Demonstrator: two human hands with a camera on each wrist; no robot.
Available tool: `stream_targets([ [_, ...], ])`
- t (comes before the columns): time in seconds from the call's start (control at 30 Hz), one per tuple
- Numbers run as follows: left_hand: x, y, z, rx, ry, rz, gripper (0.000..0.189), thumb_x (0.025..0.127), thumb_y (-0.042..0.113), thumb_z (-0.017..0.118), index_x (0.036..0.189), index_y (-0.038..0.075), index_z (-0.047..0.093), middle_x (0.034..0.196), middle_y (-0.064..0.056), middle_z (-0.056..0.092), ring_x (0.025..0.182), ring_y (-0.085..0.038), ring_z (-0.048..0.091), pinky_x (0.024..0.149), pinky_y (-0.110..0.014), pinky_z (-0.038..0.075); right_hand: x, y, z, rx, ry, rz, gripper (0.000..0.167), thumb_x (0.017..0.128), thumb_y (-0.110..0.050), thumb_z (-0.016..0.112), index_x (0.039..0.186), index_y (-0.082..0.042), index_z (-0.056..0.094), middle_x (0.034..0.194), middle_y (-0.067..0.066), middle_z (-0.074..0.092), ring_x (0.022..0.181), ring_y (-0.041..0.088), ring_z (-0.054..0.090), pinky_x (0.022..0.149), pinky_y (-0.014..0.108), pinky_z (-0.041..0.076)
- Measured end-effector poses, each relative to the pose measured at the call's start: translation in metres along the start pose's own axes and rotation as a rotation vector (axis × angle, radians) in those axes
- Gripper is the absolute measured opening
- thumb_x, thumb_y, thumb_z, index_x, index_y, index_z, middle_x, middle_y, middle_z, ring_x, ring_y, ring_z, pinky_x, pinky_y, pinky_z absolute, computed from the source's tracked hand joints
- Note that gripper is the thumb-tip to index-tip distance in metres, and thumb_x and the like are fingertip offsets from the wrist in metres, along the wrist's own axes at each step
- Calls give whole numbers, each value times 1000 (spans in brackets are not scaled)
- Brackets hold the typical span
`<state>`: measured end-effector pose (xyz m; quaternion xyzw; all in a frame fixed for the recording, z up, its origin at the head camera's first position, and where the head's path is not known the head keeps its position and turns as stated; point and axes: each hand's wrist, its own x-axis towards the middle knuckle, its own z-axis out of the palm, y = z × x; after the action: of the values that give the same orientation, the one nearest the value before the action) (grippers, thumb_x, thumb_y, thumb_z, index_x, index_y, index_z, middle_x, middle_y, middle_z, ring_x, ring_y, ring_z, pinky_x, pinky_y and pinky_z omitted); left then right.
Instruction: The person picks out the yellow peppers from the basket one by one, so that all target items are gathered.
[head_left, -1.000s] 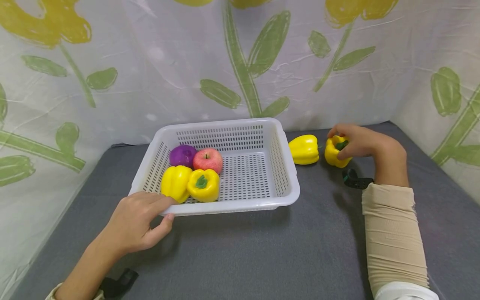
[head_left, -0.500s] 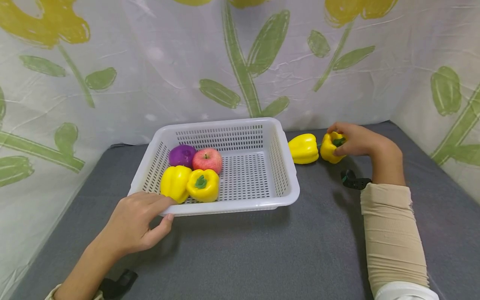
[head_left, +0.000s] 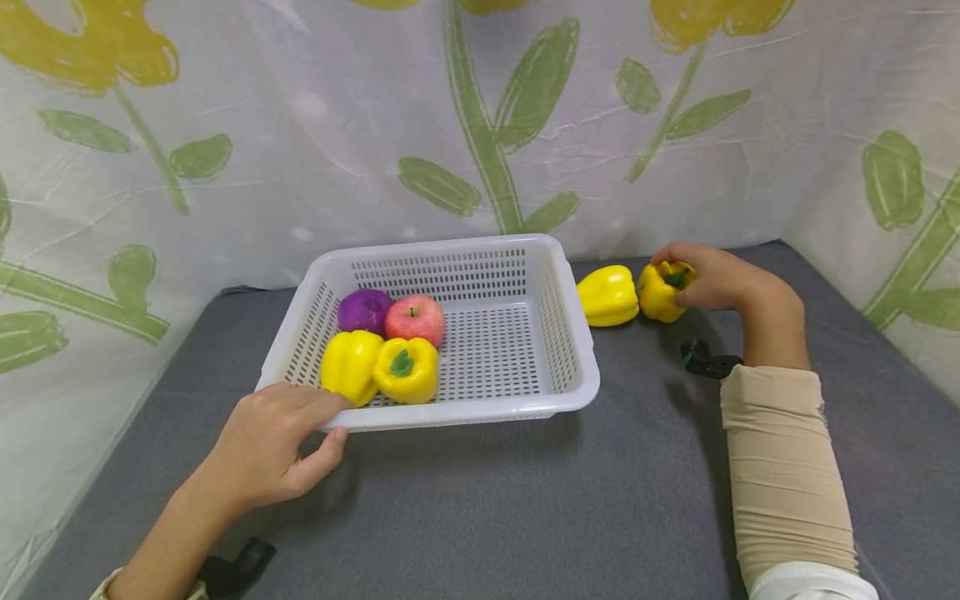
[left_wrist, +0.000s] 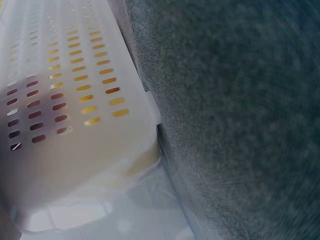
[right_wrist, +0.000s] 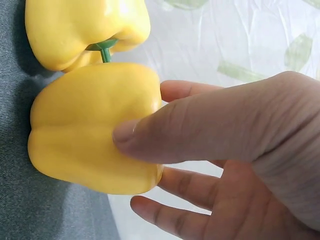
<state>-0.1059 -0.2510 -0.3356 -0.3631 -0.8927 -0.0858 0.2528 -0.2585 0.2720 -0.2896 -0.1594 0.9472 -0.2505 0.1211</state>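
At the right of the head view, my right hand (head_left: pixel 720 277) holds a yellow bell pepper (head_left: pixel 658 296) near the table's back edge. Its thumb lies on the pepper's side in the right wrist view, with the fingers on the other side. Close against it is a second yellow bell pepper (head_left: pixel 607 296), lying on its side with its green stem (right_wrist: pixel 104 52) toward the held one. My left hand (head_left: pixel 273 442) grips the front left rim of a white perforated plastic basket (head_left: pixel 480 412), fingers over the rim and thumb outside. The left wrist view shows the basket's slotted wall (left_wrist: pixel 75 165).
Inside the basket's left half sit a purple round fruit or vegetable (head_left: pixel 364 311), a red apple (head_left: pixel 415 320) and two more yellow bell peppers, one on its side (head_left: pixel 349 365) and one stem-up (head_left: pixel 406 371). Grey cloth (head_left: pixel 480 508) covers the table; a flower-patterned curtain (head_left: pixel 337 125) hangs behind.
My right hand has shifted slightly left and back with the held pepper, bringing it up close to the neighbouring pepper. The left hand and basket stay where they were.
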Motion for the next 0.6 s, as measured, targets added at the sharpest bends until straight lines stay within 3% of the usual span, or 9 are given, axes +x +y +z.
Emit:
stream_targets([
  [0.6, 0, 0, 0, -5, -5, -7, 20, 76, 28, 60, 90, 19, 70, 78, 9, 69, 67, -14, 65, 59, -39, 52, -1, -5, -2, -16, -28, 15, 57, 83, 3, 62, 139, 2, 47, 144, 32, 41, 127, 47, 41, 97, 65, 36],
])
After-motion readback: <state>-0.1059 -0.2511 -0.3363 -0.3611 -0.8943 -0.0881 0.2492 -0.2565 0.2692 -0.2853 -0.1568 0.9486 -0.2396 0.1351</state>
